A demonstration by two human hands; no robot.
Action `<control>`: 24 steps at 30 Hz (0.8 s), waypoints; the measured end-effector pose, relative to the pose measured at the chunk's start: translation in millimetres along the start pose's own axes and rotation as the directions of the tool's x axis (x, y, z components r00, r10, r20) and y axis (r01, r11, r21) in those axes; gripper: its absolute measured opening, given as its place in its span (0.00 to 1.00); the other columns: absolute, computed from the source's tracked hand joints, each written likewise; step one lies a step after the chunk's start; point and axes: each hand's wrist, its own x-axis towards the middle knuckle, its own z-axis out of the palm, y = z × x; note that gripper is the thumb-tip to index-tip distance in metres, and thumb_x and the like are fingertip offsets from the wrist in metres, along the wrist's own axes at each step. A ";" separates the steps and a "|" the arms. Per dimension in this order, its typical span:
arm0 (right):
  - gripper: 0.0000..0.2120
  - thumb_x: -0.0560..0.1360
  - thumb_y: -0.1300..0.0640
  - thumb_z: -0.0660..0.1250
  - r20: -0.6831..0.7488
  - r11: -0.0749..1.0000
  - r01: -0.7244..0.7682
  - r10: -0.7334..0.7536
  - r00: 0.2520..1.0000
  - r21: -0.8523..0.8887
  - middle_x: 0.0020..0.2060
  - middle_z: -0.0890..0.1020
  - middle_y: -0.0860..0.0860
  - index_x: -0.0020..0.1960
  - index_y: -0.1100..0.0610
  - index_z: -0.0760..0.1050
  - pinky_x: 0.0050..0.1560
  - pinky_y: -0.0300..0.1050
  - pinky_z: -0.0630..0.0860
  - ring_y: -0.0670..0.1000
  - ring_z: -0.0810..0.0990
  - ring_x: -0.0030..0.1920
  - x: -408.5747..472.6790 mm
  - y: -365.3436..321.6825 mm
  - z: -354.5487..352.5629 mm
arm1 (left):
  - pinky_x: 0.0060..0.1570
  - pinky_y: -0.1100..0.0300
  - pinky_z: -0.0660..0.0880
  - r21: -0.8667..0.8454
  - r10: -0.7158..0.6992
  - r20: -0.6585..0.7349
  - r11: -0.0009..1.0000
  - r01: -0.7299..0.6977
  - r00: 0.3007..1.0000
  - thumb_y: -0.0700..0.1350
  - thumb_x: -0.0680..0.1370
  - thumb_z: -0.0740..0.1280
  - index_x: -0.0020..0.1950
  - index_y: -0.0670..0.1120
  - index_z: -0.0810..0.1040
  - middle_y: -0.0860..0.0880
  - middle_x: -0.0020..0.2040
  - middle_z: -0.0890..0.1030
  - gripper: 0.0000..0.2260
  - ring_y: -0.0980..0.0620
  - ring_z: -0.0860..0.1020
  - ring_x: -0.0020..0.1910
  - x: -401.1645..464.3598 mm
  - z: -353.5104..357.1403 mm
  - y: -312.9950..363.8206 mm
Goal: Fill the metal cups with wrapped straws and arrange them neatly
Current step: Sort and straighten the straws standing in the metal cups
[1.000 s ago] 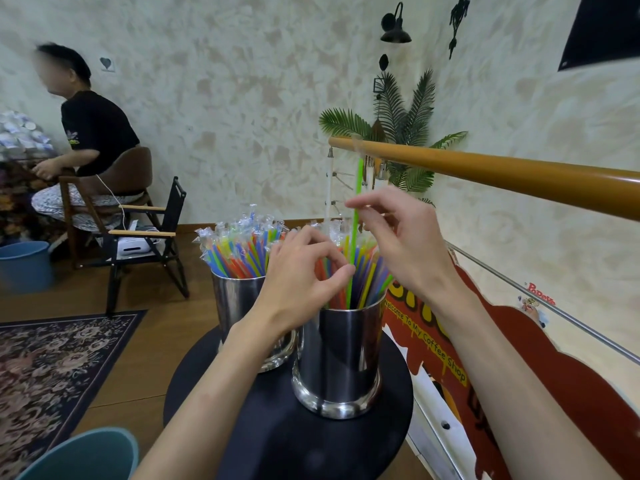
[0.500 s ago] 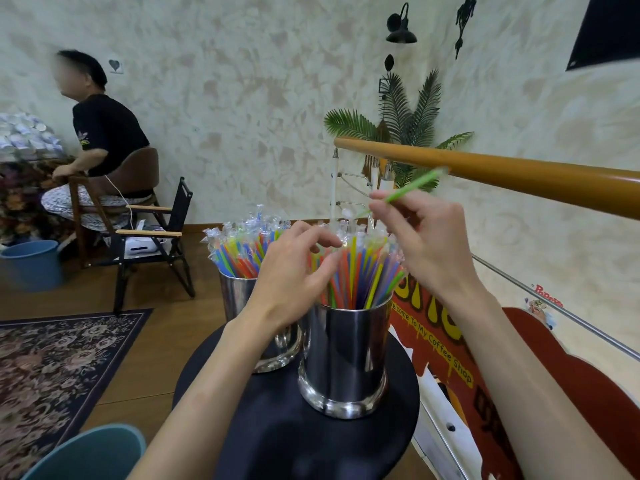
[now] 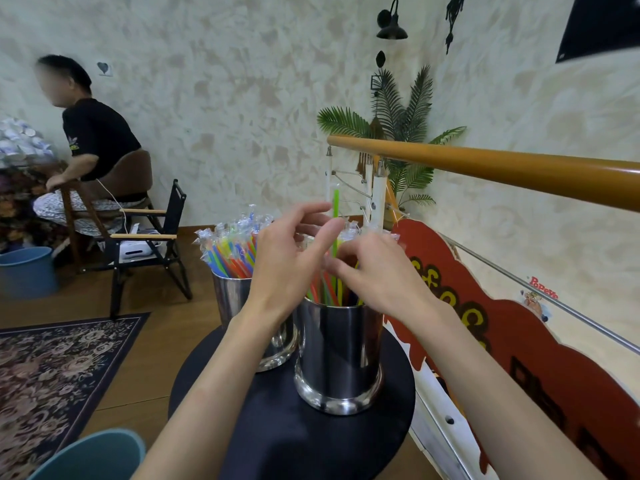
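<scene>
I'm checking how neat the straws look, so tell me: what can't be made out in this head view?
- Straw tops in the near cup: hidden behind the left hand and right hand.
- Grip on the green straw: fingers are motion-blurred, so it's unclear which hand holds it.
- Far cup: its right side is covered by the left forearm.
- Round table: its near edge is hidden by the arms.

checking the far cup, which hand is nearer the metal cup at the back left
Left. The left hand hovers just right of the back-left shiny metal cup, overlapping its straws. The right hand is farther right, over the front cup.
</scene>
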 end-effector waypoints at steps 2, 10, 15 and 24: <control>0.19 0.80 0.43 0.65 0.031 1.000 0.003 -0.003 1.000 -0.001 0.26 0.76 0.48 0.36 0.53 0.79 0.34 0.48 0.72 0.48 0.76 0.31 -0.2 -1.4 -0.5 | 0.46 0.70 0.75 0.031 0.003 -0.025 1.000 -0.003 1.000 0.46 0.77 0.73 0.53 0.52 0.82 0.59 0.42 0.84 0.06 0.61 0.82 0.44 1.4 3.6 -1.6; 0.06 0.78 0.50 0.70 -0.253 0.976 0.009 0.048 0.966 0.218 0.37 0.83 0.40 0.51 0.48 0.85 0.37 0.29 0.72 0.37 0.80 0.38 -0.9 19.6 -48.3 | 0.46 0.51 0.80 0.369 -0.041 0.012 0.929 0.034 0.999 0.45 0.76 0.73 0.65 0.51 0.75 0.60 0.35 0.79 0.18 0.59 0.80 0.36 0.2 4.1 -12.9; 0.04 0.77 0.52 0.72 -0.185 0.978 -0.067 0.104 0.977 0.199 0.38 0.83 0.43 0.51 0.49 0.84 0.39 0.36 0.78 0.39 0.81 0.37 -5.6 37.6 -51.2 | 0.52 0.50 0.72 0.625 -0.110 0.146 0.780 -0.006 0.983 0.51 0.77 0.68 0.60 0.53 0.79 0.56 0.44 0.79 0.13 0.50 0.79 0.48 -2.8 2.8 -13.3; 0.11 0.72 0.52 0.77 -0.086 0.994 0.095 -0.090 0.992 0.053 0.38 0.84 0.43 0.47 0.46 0.74 0.41 0.46 0.76 0.44 0.81 0.42 -1.1 4.8 -10.5 | 0.61 0.47 0.68 0.536 -0.050 0.140 0.844 -0.034 0.989 0.51 0.75 0.59 0.66 0.51 0.78 0.51 0.56 0.78 0.21 0.48 0.76 0.59 -0.6 -0.8 3.5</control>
